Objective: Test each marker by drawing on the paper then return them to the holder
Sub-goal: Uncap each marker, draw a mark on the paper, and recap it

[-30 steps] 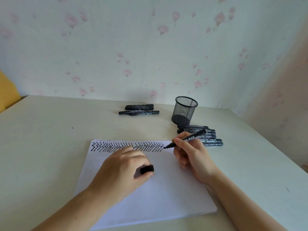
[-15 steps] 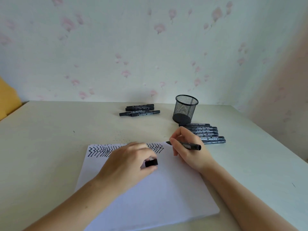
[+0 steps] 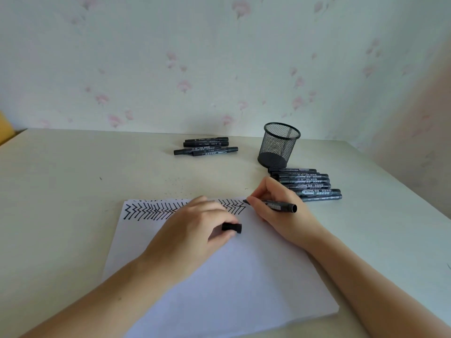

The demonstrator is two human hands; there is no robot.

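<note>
While both hands work over the sheet, left to right:
Table [image 3: 61,215]: pale top, against flowered wallpaper.
Paper [image 3: 231,289]: white sheet lying flat, row of black zigzag marks along its far edge.
Left hand [image 3: 190,230]: resting on the paper, fingers curled, pinching a black cap [image 3: 231,227] at the fingertips.
Small pile [image 3: 206,146]: about four capped black markers lying on the table, left of the holder.
Right hand [image 3: 280,215]: gripping an uncapped marker [image 3: 273,204], tip at the right end of the zigzag row.
Holder [image 3: 278,145]: black mesh cup, upright, nothing seen inside.
Big pile [image 3: 307,184]: capped markers lying side by side, just in front of the holder, behind the right hand.
</note>
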